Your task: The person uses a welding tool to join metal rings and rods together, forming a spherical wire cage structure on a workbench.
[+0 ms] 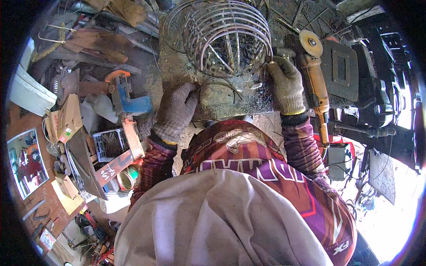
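Note:
A round cage of bent metal rods [235, 27], with several hoops joined by crosswise rods, lies on a dark, stained metal workbench [177, 66]. My right hand [287, 84], in a grey knit glove, is closed at the cage's lower right end, thumb and fingers pinched around the rod there. At the bench's near left edge my left hand [176, 111], gloved alike, has its fingers curled. Whatever is inside them is hidden. Between the hands lie some thin bent wires [224, 84] and a small shiny oval piece [256, 86].
An angle grinder [314, 73] with a pale disc lies right of my right hand, beside a dark welding mask [341, 66]. Left of the bench are a blue vise-like tool [133, 103], a white plastic basket [109, 144] and cardboard boxes [69, 119]. Loose rods [306, 17] lie at the far right.

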The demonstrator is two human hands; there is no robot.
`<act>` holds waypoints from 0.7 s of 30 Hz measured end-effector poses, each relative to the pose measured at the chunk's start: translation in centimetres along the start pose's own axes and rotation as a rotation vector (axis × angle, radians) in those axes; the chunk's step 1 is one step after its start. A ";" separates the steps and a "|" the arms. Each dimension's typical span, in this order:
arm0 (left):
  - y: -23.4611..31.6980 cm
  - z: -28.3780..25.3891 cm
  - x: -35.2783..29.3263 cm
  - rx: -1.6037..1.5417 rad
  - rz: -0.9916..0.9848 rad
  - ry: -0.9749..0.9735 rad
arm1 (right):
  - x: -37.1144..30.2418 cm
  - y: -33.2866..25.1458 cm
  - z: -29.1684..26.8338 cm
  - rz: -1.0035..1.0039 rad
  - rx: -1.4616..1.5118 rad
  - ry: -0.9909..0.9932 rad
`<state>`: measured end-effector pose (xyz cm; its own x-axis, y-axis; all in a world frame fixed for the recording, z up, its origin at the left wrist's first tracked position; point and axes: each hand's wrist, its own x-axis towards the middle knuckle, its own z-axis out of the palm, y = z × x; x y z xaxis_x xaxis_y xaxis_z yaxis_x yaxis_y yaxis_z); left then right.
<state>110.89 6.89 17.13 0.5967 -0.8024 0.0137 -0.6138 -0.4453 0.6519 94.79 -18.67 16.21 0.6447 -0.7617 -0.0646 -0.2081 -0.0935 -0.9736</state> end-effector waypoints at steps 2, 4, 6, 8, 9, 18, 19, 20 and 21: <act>0.0 0.6 -0.1 0.070 -0.004 0.148 | 0.0 0.2 0.2 -0.009 -0.009 -0.003; 0.3 0.8 0.4 0.142 -0.006 0.294 | -0.1 0.5 0.3 -0.009 -0.033 0.023; 0.7 0.6 1.7 -0.071 0.089 0.402 | -0.2 0.5 0.2 -0.010 -0.053 -0.008; 2.0 -0.1 2.7 -0.074 0.026 0.303 | -0.3 0.2 0.4 -0.017 -0.097 -0.023; 2.4 -0.2 3.2 -0.084 -0.030 0.199 | -0.3 0.1 0.6 -0.020 -0.095 -0.027; 1.8 3.1 4.0 -0.571 -0.142 0.338 | 0.1 1.4 1.4 0.051 0.229 0.018; 1.2 3.6 4.1 -0.629 -0.107 0.370 | 0.3 1.7 1.3 0.053 0.230 0.023; 1.3 3.9 4.4 -0.707 -0.091 0.386 | 0.6 1.9 1.4 0.020 0.206 0.031; 1.3 4.0 4.4 -0.708 -0.089 0.377 | 0.7 2.1 1.3 -0.012 0.183 0.038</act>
<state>110.63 1.16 15.03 0.8398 -0.5312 0.1122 -0.1584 -0.0421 0.9865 95.75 -18.55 13.85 0.6174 -0.7852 -0.0476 -0.0611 0.0125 -0.9981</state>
